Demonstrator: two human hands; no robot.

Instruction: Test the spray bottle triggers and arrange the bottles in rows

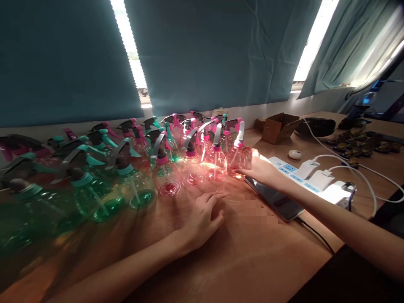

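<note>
At the right end of the front row stands a clear pink spray bottle (240,155), upright on the wooden table (246,256). My right hand (255,166) is closed around its lower body from the right, fingers partly hidden in glare. My left hand (204,219) lies on the table in front of the bottles, fingers loosely spread, holding nothing. Nearest to it are pink-collared spray bottles, among them one with a dark nozzle (167,176). Green spray bottles (137,187) fill the left side. Several more pink and green ones stand behind.
A dark phone (274,198) lies by my right forearm, beside a white power strip (296,179) with plugged-in chargers and cables. Further back are a white earbud case (294,154), an open cardboard box (279,128) and a black pouch (318,126). Blue curtains (202,54) hang behind.
</note>
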